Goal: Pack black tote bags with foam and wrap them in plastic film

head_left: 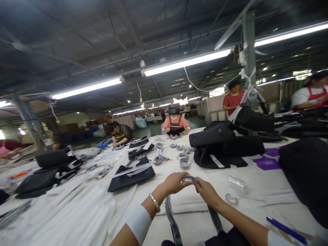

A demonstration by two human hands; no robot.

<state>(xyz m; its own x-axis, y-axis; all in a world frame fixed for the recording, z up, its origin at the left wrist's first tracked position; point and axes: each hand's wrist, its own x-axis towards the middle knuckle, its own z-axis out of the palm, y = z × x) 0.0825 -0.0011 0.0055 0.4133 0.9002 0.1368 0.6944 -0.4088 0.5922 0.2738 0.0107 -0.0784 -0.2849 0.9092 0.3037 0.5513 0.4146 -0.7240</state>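
Both my hands are raised over the white table at the lower middle, closed on the top of a bag handle (172, 218). The dark handle looks covered in greyish clear film and loops up from a black bag (228, 238) at the bottom edge, mostly out of view. My left hand (176, 182), with a silver bangle at the wrist, pinches the loop from the left. From the right, my right hand (205, 192) grips it close by. To the right lie a clear plastic roll (237, 184), a small ring of tape (231, 199) and a blue pen (285, 229).
Left of my arms spread white sheets (64, 212). A flat black bag (133, 176) and several coiled grey straps (183, 163) lie ahead. Black bags (220, 147) pile at the right beside purple pieces (268, 163). Across the table a co-worker (175, 124) sits; others work at the sides.
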